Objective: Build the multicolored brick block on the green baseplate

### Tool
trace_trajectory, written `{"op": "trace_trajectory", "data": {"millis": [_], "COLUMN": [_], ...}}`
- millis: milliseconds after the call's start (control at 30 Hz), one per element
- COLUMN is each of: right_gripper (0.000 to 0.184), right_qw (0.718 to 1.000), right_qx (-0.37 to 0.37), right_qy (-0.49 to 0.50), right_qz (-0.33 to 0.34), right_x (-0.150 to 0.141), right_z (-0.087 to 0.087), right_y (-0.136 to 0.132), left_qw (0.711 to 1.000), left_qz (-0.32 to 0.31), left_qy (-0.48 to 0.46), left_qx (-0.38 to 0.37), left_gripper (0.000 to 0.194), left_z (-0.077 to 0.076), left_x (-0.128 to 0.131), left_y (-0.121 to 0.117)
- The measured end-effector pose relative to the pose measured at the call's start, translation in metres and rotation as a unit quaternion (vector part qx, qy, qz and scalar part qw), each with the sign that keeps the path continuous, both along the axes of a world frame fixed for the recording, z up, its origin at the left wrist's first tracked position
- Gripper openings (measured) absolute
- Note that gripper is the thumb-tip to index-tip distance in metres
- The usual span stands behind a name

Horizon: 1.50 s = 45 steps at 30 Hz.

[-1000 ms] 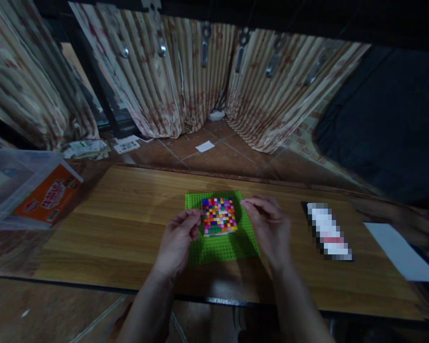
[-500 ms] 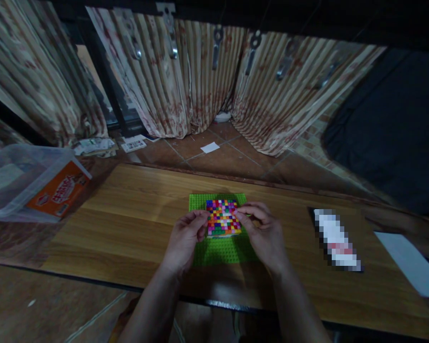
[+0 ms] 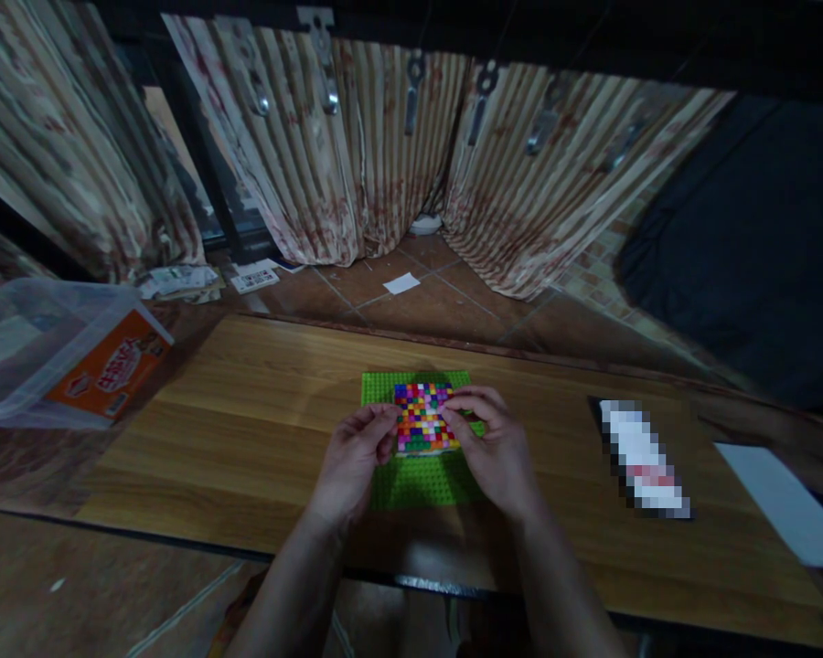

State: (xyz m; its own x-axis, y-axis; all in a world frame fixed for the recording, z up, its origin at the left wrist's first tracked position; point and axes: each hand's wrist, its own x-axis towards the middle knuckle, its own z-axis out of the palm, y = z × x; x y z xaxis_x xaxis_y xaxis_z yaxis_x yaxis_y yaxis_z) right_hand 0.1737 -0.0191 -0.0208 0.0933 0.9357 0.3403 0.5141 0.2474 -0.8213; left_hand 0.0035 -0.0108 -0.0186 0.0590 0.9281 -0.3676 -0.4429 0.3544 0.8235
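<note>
A square block of small multicoloured toy bricks (image 3: 422,425) lies on a green studded baseplate (image 3: 418,489). My left hand (image 3: 360,448) is closed at the block's left edge, thumb and forefinger pinched against its side. Over the right part of the block is my right hand (image 3: 490,443), thumb and forefinger pinched together above the studs. Whatever sits between the right fingertips is too small to make out. Along the front side of the block a pale lower layer shows.
The wooden table (image 3: 247,429) carries a pixelated dark-edged object (image 3: 645,461) and a white sheet (image 3: 782,503) on the right. A clear plastic bin (image 3: 55,347) with an orange label stands at the left. Behind hang striped curtains (image 3: 398,155); papers lie on the floor.
My right hand has shifted slightly left over the bricks. The left hand stays at the block's left edge.
</note>
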Motion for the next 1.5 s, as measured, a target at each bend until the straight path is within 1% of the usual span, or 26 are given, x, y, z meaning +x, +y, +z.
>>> {"op": "trace_trajectory", "data": {"millis": [200,333,467,500,633,700,833,1000,1200,1500], "right_gripper": [0.011,0.012,0.013,0.017,0.048,0.052,0.049,0.048,0.049,0.044], "right_qw": [0.999,1.0,0.999,0.999,0.997,0.997,0.996,0.995,0.99,0.976], "right_qx": [0.018,0.015,0.018,0.011,-0.041,-0.056,-0.061,-0.074,-0.096,-0.106], "right_qy": [-0.029,-0.009,0.021,0.025,0.022,0.007,-0.003,0.015,0.081,0.179], "right_qz": [-0.001,-0.006,-0.035,-0.043,-0.063,-0.061,-0.062,-0.068,-0.067,-0.069], "right_x": [-0.001,0.0,0.0,0.0,-0.009,-0.015,-0.022,-0.021,-0.022,-0.028], "right_z": [-0.001,-0.001,-0.006,-0.008,-0.014,-0.016,-0.015,-0.017,-0.023,-0.021], "right_y": [0.001,0.001,0.002,0.002,0.001,0.001,0.001,0.002,0.004,0.007], "left_qw": [1.0,1.0,1.0,1.0,1.0,1.0,1.0,1.0,1.0,1.0], "left_qz": [0.001,-0.001,0.0,-0.002,-0.003,-0.002,-0.005,-0.008,-0.008,-0.008], "left_qy": [0.0,0.003,0.002,0.003,0.003,0.003,0.004,0.007,0.005,0.022], "left_qx": [-0.012,-0.015,-0.013,-0.012,-0.01,-0.01,-0.006,-0.005,-0.005,-0.016], "left_gripper": [0.021,0.022,0.02,0.02,0.021,0.021,0.02,0.02,0.02,0.022], "left_z": [0.0,0.001,0.002,0.001,-0.001,-0.001,0.0,0.001,0.0,0.001], "left_x": [0.0,0.001,0.001,0.0,0.0,0.0,-0.001,-0.001,-0.001,-0.001], "left_y": [0.0,0.0,0.0,0.0,0.0,0.0,-0.001,-0.001,0.0,-0.001]}}
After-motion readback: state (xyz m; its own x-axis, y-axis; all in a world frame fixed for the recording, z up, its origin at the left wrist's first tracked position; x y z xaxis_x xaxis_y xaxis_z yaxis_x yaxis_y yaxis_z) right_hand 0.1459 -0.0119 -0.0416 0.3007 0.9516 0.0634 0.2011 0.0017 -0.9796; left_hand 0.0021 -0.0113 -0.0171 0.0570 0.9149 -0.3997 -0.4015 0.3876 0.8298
